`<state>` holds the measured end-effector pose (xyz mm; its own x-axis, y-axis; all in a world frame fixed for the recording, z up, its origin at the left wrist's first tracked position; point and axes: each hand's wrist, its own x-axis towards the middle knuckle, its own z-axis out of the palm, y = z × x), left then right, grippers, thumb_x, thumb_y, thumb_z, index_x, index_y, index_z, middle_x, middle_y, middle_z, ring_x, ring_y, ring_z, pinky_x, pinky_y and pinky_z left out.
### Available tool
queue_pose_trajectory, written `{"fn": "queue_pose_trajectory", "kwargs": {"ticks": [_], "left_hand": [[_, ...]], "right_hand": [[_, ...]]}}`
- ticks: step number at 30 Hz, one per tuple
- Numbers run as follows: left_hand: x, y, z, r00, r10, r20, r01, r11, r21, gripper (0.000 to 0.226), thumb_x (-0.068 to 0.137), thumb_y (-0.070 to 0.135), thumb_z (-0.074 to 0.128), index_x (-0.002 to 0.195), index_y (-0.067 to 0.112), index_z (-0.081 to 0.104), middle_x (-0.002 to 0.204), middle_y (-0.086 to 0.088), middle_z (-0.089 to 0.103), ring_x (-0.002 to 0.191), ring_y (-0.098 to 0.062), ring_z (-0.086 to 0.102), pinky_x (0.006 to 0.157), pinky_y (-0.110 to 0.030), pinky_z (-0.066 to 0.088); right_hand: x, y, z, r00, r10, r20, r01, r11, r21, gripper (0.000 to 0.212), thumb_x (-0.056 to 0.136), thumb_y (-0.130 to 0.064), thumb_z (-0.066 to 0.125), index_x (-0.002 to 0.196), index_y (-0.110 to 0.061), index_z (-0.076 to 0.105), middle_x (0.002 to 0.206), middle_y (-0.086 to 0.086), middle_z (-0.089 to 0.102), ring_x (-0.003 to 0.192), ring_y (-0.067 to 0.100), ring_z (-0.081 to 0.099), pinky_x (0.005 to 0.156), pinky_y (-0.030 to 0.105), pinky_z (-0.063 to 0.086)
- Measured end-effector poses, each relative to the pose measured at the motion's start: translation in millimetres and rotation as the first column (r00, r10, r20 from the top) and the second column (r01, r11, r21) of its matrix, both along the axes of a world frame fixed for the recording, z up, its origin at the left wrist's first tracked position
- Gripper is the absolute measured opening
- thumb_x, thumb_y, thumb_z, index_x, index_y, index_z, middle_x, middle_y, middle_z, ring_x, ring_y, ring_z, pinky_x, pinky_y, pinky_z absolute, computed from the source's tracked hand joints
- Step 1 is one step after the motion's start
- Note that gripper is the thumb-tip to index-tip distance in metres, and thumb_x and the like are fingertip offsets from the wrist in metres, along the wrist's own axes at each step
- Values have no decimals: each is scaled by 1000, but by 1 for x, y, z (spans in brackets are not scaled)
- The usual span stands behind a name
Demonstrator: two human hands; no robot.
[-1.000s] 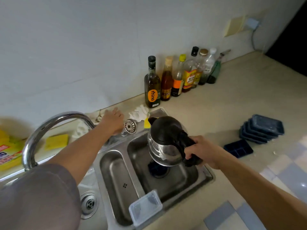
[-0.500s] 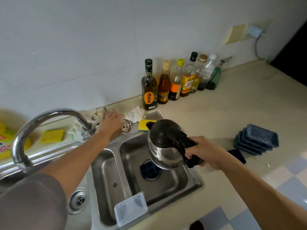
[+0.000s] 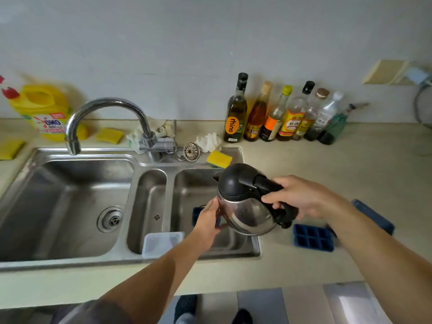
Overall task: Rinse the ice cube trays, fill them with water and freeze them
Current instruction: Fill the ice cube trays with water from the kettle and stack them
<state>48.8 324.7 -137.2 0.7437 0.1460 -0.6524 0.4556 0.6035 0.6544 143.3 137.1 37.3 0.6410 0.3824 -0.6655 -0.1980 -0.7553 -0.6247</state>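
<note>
My right hand [image 3: 301, 197] grips the black handle of a steel kettle [image 3: 245, 206] with a black lid, held above the right sink basin [image 3: 194, 183]. My left hand [image 3: 208, 218] touches the kettle's lower left side with straight fingers. A blue ice cube tray [image 3: 197, 212] lies in that basin, mostly hidden by my left hand and the kettle. Another blue ice cube tray [image 3: 313, 238] sits on the counter just right of the sink. A stack of blue trays [image 3: 374, 215] shows behind my right forearm.
The curved tap [image 3: 105, 113] points over the large left basin [image 3: 70, 206]. A clear plastic box [image 3: 161, 243] sits in the narrow middle basin. Several bottles [image 3: 280, 115] line the wall. Sponges [image 3: 218, 159], a strainer [image 3: 191, 152] and a yellow detergent jug [image 3: 44, 111] stand behind the sink.
My left hand left the tap area and came down to the kettle's side. The camera view swung left, showing the whole sink. The kettle stays over the right basin.
</note>
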Motion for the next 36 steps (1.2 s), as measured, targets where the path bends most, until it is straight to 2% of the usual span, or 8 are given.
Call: {"fn": "queue_pose_trajectory", "kwargs": {"ticks": [2,4,8,14,20,26,30,36], "left_hand": [[-6,-7,-1,1000,2,-15,-3,999,-35,31,103,43,50,99,24,75,99,1,76,101,-15,64,85,-40,55],[-10,-11,-3,1000,-6,-20,4,997,-73,42,102,52,47,109,22,75,105,1,78,103,-17,70,92,-43,55],[-18,-14,0,999,-40,-18,38,994,-105,54,99,62,45,116,19,74,110,-5,77,94,-17,76,80,-37,58],[-26,-3,0,995,-97,-28,89,976,-198,57,99,63,45,117,17,74,113,-8,76,101,-21,75,77,-34,60],[-26,4,-4,995,-96,-28,84,957,-278,56,100,57,48,119,11,72,114,-14,75,101,-25,74,75,-36,61],[-25,8,-11,995,-96,-38,77,938,-337,54,101,55,49,120,10,71,118,-18,73,108,-32,71,84,-44,60],[-26,10,-14,995,-87,-43,64,922,-382,55,101,54,49,121,8,70,118,-21,72,107,-35,72,91,-50,59],[-28,14,-16,995,-96,-35,74,913,-401,52,101,53,49,123,11,69,117,-19,73,106,-34,73,88,-48,60]], "right_hand": [[-1,3,8,997,75,28,-73,996,-54,7,93,-33,72,92,-27,69,65,-3,58,69,17,56,59,32,49],[0,9,13,978,172,116,-157,979,-132,15,93,-40,71,90,-26,66,66,-2,61,68,17,60,68,36,51],[-1,28,20,931,277,237,-218,944,-248,21,92,-53,67,88,-32,64,63,-1,69,68,17,68,73,39,50],[1,47,19,906,312,286,-229,929,-290,33,90,-51,68,80,-21,64,51,4,61,53,19,60,84,49,54],[1,64,17,896,279,345,-168,933,-320,33,89,-48,71,78,-17,64,41,-3,54,45,16,54,63,36,45],[7,78,14,873,265,409,-120,930,-348,34,85,-46,75,74,-17,65,43,-7,57,40,10,55,50,27,41],[9,85,11,872,245,425,-96,935,-342,34,83,-47,78,75,-15,67,43,-7,57,37,7,53,44,23,38],[9,90,11,870,247,426,-98,935,-341,32,84,-45,78,74,-17,67,45,-6,58,40,8,54,45,23,38]]}}
